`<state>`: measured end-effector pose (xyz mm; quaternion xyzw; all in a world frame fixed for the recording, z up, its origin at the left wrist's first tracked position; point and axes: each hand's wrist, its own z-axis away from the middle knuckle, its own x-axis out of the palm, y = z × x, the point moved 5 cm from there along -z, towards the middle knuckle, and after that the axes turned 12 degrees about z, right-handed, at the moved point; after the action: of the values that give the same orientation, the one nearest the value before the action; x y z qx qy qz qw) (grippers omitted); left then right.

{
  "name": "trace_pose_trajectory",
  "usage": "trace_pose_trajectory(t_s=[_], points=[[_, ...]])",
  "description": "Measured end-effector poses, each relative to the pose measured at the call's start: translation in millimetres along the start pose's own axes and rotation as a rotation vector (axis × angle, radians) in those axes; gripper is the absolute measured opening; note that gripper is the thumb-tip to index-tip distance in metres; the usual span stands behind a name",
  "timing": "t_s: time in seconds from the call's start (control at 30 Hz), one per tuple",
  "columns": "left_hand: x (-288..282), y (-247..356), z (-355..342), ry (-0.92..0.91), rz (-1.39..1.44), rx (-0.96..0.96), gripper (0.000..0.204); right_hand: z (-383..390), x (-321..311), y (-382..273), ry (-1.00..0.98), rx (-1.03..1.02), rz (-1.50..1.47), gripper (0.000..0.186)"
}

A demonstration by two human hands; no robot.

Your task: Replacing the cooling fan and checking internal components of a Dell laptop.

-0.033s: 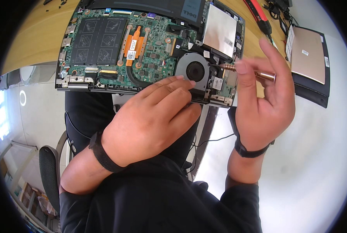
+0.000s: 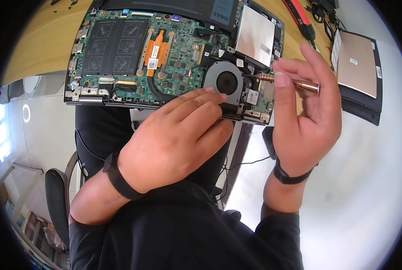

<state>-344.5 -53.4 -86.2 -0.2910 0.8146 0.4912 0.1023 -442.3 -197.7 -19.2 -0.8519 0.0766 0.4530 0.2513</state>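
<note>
An opened laptop base (image 2: pixel 183 67) lies with its green circuit board bare. A round grey cooling fan (image 2: pixel 227 81) sits near its front edge, beside a copper heat sink (image 2: pixel 156 51). My left hand (image 2: pixel 178 135) is closed over that edge, two fingertips on the fan's rim and the thumb below the edge. My right hand (image 2: pixel 306 108) is closed on a copper-coloured screwdriver (image 2: pixel 295 83), pinched between thumb and fingers, its index finger raised. Tilted leftward, the thin tip points at the parts right of the fan; whether it touches a screw cannot be made out.
A silver rectangular drive (image 2: pixel 255 36) and a black battery (image 2: pixel 187 9) sit in the base. To the right lie a gold laptop cover (image 2: pixel 356 65), a red and black tool (image 2: pixel 300 20) and dark cables (image 2: pixel 318 11). A chair (image 2: pixel 57 198) stands at the left.
The fingers of my right hand have shifted slightly around the screwdriver's handle. My left hand and the laptop base stay where they were.
</note>
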Motion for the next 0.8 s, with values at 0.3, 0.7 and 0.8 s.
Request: trace_pose_trajectory(t_s=[0.3, 0.7, 0.8], points=[[-3.1, 0.3, 5.6, 0.006, 0.007, 0.007, 0.028, -1.2, 1.1, 0.2, -0.047, 0.073, 0.050, 0.041], [-2.6, -0.7, 5.9, 0.004, 0.037, 0.011, 0.027, 0.1, 4.8, 7.4, -0.057, 0.133, -0.230, 0.045], [-1.9, -1.7, 5.1, 0.007, 0.009, 0.025, 0.019, 1.1, 5.0, 9.2, -0.065, 0.134, -0.002, 0.042]])
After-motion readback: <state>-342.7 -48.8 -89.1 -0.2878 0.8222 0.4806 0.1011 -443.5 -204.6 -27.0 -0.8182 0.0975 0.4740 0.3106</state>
